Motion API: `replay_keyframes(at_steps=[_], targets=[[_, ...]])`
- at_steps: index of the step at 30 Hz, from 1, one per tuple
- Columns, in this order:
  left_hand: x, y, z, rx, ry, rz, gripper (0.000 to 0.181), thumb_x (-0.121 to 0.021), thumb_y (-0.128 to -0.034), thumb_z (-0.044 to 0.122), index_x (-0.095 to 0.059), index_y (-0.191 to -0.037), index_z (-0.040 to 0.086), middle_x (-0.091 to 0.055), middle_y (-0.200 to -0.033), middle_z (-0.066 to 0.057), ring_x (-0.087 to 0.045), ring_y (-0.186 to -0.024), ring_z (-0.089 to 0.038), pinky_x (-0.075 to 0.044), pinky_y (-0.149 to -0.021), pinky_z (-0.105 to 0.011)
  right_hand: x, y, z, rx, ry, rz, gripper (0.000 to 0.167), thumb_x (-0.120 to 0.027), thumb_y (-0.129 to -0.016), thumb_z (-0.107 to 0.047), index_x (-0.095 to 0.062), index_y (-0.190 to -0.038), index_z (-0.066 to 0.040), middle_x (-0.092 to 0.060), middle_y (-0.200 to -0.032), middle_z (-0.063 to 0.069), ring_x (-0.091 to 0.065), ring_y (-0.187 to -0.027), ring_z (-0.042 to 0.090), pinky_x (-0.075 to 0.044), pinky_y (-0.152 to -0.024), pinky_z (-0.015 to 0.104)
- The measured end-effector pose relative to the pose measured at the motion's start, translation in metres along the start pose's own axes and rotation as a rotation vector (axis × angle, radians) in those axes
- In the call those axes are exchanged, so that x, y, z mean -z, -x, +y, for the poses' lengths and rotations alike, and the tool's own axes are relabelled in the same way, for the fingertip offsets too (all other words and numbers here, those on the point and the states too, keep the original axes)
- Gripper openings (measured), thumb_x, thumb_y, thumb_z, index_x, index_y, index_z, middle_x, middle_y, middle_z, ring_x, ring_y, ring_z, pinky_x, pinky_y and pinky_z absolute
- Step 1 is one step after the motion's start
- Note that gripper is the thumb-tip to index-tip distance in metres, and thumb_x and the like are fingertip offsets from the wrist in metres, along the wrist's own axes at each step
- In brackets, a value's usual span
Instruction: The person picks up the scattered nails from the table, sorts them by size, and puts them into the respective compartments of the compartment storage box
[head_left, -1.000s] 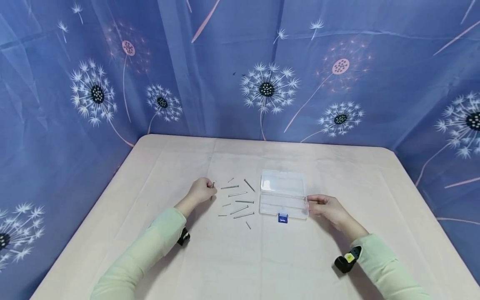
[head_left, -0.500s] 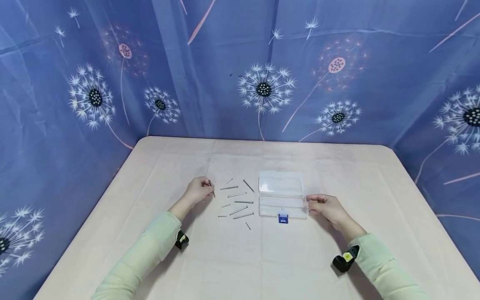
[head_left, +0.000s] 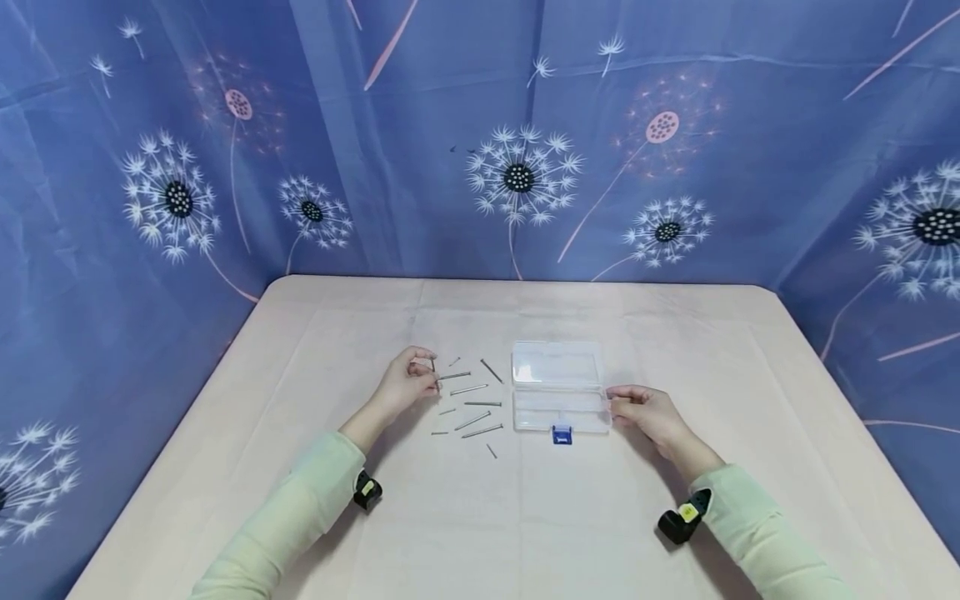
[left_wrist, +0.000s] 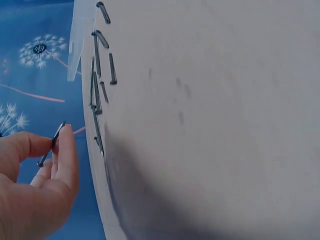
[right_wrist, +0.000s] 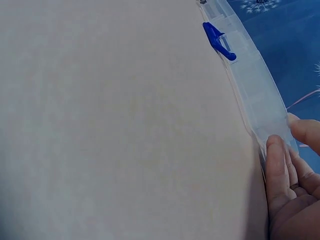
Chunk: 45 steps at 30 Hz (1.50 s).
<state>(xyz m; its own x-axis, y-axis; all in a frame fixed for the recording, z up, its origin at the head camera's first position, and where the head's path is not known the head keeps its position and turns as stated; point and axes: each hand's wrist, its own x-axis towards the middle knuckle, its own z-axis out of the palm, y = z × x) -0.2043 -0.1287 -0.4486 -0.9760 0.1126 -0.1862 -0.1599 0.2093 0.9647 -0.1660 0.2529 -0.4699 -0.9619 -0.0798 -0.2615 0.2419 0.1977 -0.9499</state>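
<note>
My left hand (head_left: 403,385) pinches a nail (left_wrist: 58,132) between thumb and fingertips, just left of several loose nails (head_left: 483,403) on the table; the left wrist view shows the held nail slanting across the fingers (left_wrist: 66,160). A clear plastic box (head_left: 561,402) lies with its lid (head_left: 557,363) folded back and a blue latch (head_left: 562,434) at its front. Its right end is held by my right hand (head_left: 654,417), thumb and fingers on either side of the wall in the right wrist view. No nails show inside the box.
A pale cloth (head_left: 585,517) covers the table. Behind it and along both sides hangs a blue curtain (head_left: 420,167) with dandelion prints. Each wrist carries a small black camera (head_left: 681,522).
My left hand has shifted slightly right toward the loose nails, and the nail in its fingers has turned. My right hand stays at the end of the box.
</note>
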Motion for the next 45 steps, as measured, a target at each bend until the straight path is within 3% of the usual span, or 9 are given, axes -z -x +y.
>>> replay_keyframes(at_steps=[4,13,19,27,33,45], targets=[[-0.004,0.000,0.000,-0.001,0.034,-0.027,0.045,-0.053,-0.0874,-0.010,-0.044,-0.131,-0.003,-0.054,-0.091,-0.013,-0.061,-0.071,-0.012,-0.058,-0.073,-0.025,-0.002,-0.001,0.000,0.001,-0.006,0.014,0.048,-0.059,-0.086,-0.002,-0.045,-0.126,0.020,-0.066,-0.086,-0.013,-0.061,-0.074,-0.002,-0.053,-0.070,0.015],[-0.015,-0.003,-0.002,-0.024,0.091,-0.065,0.038,-0.053,-0.0882,-0.009,-0.045,-0.126,-0.007,-0.063,-0.094,-0.020,-0.064,-0.067,-0.007,-0.058,-0.070,-0.024,-0.005,-0.003,0.000,-0.033,0.011,0.051,0.048,-0.060,-0.085,-0.003,-0.047,-0.126,0.018,-0.065,-0.084,-0.011,-0.060,-0.074,-0.003,-0.052,-0.069,0.015],[-0.022,-0.004,-0.004,-0.024,0.151,-0.107,0.030,-0.049,-0.0902,-0.009,-0.047,-0.120,-0.014,-0.065,-0.085,-0.009,-0.065,-0.071,-0.008,-0.056,-0.072,-0.021,-0.002,-0.003,0.002,-0.039,0.004,0.054,0.049,-0.060,-0.085,-0.004,-0.047,-0.126,0.018,-0.067,-0.087,-0.012,-0.060,-0.074,-0.003,-0.053,-0.069,0.015],[-0.034,-0.006,-0.006,0.004,0.238,-0.076,0.024,-0.051,-0.0911,-0.008,-0.051,-0.113,-0.017,-0.068,-0.087,-0.011,-0.066,-0.075,-0.009,-0.057,-0.077,-0.024,-0.005,-0.002,-0.001,-0.056,0.034,0.072,0.048,-0.062,-0.085,-0.006,-0.050,-0.126,0.015,-0.069,-0.094,-0.004,-0.060,-0.075,-0.002,-0.052,-0.069,0.015],[-0.045,-0.006,-0.004,0.044,0.242,-0.064,0.023,-0.053,-0.0915,-0.004,-0.055,-0.113,-0.014,-0.069,-0.083,-0.007,-0.067,-0.076,-0.010,-0.057,-0.079,-0.026,-0.007,-0.001,0.000,-0.042,-0.023,0.075,0.048,-0.061,-0.085,-0.004,-0.048,-0.126,0.017,-0.068,-0.092,-0.008,-0.060,-0.075,-0.003,-0.052,-0.069,0.014],[-0.067,-0.008,0.010,0.057,0.271,-0.082,0.025,-0.053,-0.0932,0.000,-0.056,-0.114,-0.014,-0.068,-0.081,-0.005,-0.067,-0.071,-0.007,-0.056,-0.075,-0.022,-0.006,-0.001,0.000,-0.044,-0.005,0.067,0.047,-0.060,-0.085,-0.004,-0.047,-0.125,0.017,-0.064,-0.086,-0.011,-0.059,-0.073,-0.003,-0.052,-0.069,0.014]])
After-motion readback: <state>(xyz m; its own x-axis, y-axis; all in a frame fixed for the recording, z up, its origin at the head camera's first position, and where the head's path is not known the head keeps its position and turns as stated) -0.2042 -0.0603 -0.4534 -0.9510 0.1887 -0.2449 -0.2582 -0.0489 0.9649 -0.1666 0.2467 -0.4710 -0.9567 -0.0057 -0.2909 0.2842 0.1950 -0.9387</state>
